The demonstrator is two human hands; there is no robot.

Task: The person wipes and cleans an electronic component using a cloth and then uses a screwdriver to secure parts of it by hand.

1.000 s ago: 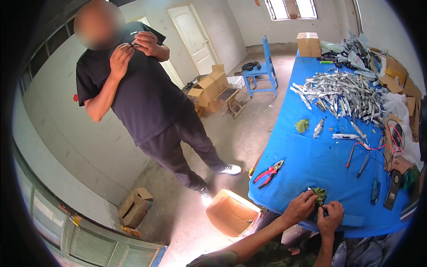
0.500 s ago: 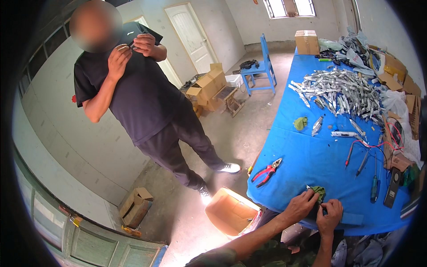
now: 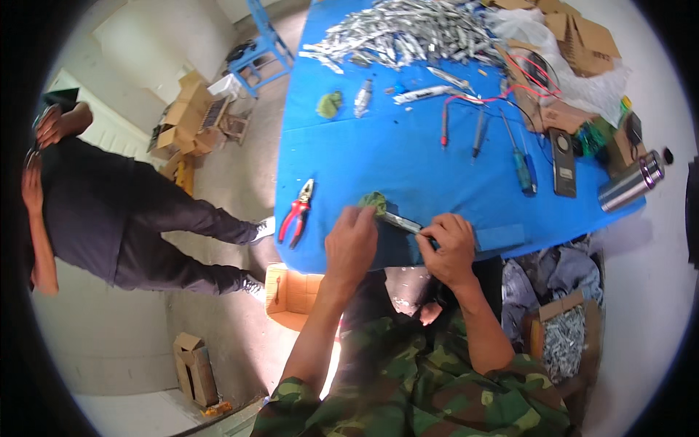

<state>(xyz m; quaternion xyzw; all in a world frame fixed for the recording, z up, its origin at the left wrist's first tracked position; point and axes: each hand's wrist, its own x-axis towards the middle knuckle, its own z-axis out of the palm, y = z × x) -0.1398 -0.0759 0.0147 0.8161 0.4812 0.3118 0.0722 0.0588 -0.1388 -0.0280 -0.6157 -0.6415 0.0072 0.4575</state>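
Near the front edge of the blue-covered table, my right hand [image 3: 450, 250] is closed around the dark end of a slim silver rod-shaped piece [image 3: 402, 222]. The piece points left toward a crumpled green cloth [image 3: 373, 202]. My left hand [image 3: 352, 244], slightly blurred, has its fingers closed at the cloth. Whether cloth and rod touch cannot be made out. To the left lie pliers [image 3: 297, 211] with red and black handles. Farther back rest another green cloth wad [image 3: 329, 105] and a loose silver piece [image 3: 362, 99].
A large heap of silver pieces [image 3: 408, 33] covers the far table. At right are screwdrivers [image 3: 523, 171], red wire leads [image 3: 444, 131], a dark handheld device [image 3: 563, 162] and a steel flask [image 3: 632, 182]. An open carton [image 3: 291, 295] stands below; another person [image 3: 102, 211] stands left.
My view has swung right and down, so the table and hands appear farther left. My hands have moved apart, and the silver rod now shows between them. The other person's hands remain raised.
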